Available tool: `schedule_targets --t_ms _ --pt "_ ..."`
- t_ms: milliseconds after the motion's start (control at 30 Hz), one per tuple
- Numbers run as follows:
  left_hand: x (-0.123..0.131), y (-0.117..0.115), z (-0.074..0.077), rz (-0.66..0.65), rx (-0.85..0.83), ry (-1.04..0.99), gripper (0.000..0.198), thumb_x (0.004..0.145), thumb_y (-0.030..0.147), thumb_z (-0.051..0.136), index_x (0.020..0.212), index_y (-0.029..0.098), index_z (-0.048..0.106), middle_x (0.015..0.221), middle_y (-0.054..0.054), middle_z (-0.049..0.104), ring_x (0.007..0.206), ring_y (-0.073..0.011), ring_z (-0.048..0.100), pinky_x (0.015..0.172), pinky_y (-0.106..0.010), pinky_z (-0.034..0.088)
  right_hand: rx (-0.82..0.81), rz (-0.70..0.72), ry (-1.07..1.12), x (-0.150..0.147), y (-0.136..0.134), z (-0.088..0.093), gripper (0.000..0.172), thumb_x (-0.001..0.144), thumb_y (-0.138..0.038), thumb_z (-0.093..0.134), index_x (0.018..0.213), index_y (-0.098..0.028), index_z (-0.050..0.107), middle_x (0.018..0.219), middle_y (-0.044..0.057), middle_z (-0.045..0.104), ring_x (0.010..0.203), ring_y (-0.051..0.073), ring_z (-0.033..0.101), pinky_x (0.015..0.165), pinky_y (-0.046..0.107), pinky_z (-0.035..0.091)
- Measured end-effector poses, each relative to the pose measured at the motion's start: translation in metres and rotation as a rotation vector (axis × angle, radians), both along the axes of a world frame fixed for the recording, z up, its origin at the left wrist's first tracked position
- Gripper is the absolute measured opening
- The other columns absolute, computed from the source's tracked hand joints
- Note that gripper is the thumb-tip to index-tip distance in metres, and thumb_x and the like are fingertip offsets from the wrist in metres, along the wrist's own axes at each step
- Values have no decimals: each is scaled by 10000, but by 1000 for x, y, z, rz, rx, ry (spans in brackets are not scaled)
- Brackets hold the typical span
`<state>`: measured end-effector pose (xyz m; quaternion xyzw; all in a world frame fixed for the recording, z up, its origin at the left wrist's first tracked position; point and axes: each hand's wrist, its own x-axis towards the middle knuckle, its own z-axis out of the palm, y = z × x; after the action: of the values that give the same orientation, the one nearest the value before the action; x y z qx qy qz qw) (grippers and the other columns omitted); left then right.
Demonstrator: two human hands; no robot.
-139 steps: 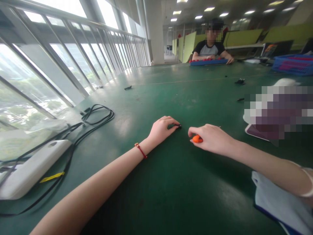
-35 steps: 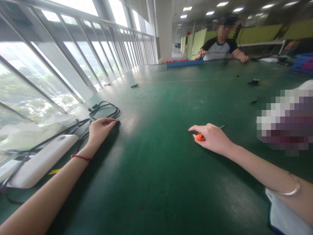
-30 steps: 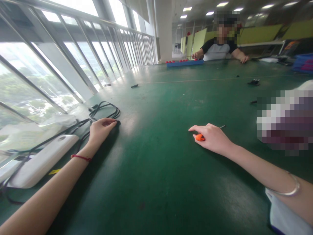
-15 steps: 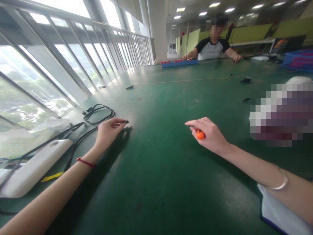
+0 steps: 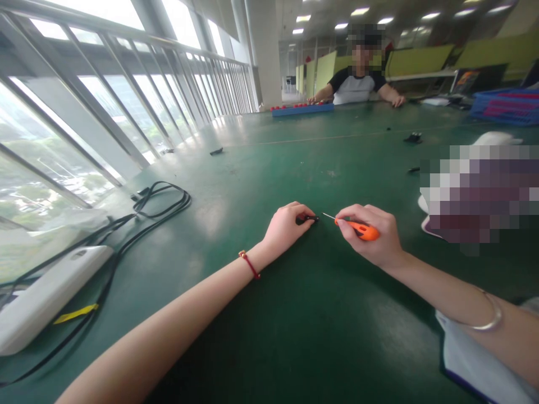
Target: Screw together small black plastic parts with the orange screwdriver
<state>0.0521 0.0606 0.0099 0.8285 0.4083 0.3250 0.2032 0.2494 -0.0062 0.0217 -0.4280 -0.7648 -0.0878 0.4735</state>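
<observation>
At the middle of the green desk [image 5: 269,331], left hand [image 5: 286,224] and right hand [image 5: 377,235] face each other, near but apart. Left grip: thumb and fingers pinching a small black part [image 5: 315,217], one end poking out past the fingertips toward the right hand. Part too small to identify; can't tell if it touches the surface. Right grip: thumb and fingers pinching the front of an orange screwdriver [image 5: 365,230], handle's round end back against the hand. Thin metal shaft points left, tip just beside the black part, slim gap visible between them.

Red bracelet [image 5: 250,265] on left wrist, silver bangle [image 5: 493,315] on right forearm. Off to the left: looped black cable [image 5: 170,213], white box [image 5: 54,300], yellow tag [image 5: 76,314] by the cable. Farther up, another black piece [image 5: 216,151] lies well apart from both hands. Far edge: co-worker [image 5: 357,87] in a grey shirt with black sleeves, one hand at a blue strip [image 5: 302,110] with red bits along its top. Blue basket [image 5: 503,108] far right.
</observation>
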Motion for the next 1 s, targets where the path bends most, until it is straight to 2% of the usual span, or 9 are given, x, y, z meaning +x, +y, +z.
schedule_targets --t_ms 133,233,367,667,1000 --pt "1 -1 -2 3 -12 -43 108 805 192 636 866 188 725 839 -21 663 745 -134 606 693 -255 492 -118 39 18 5 -6 -1 33 813 -201 614 796 -221 634 705 -15 691 583 128 575 576 256 448" --pt "0 -1 -2 52 -6 -57 105 796 181 642 863 188 722 842 -20 662 748 -134 606 688 -254 488 -118 71 58 2 -6 0 92 796 -170 611 872 -216 637 786 8 690 644 139 610 606 259 475" --pt "0 0 -2 108 -19 -52 98 781 159 647 849 182 715 833 -20 659 738 -134 605 686 -253 486 -124 138 103 -3 -5 1 144 786 -140 596 909 -211 615 794 8 657 649 130 612 598 248 488" --pt "-1 -1 -1 75 -31 -45 95 787 168 630 846 181 704 846 -27 656 755 -145 611 692 -266 499 -159 128 191 -2 -14 6 98 757 -137 580 746 -235 576 666 -23 673 510 116 599 485 232 469" --pt "-2 -1 -2 64 -17 -39 99 800 160 620 857 179 698 865 -24 655 772 -142 607 710 -263 494 -103 130 212 -3 -15 8 129 752 -105 570 728 -232 569 601 -49 626 447 87 541 440 221 408"
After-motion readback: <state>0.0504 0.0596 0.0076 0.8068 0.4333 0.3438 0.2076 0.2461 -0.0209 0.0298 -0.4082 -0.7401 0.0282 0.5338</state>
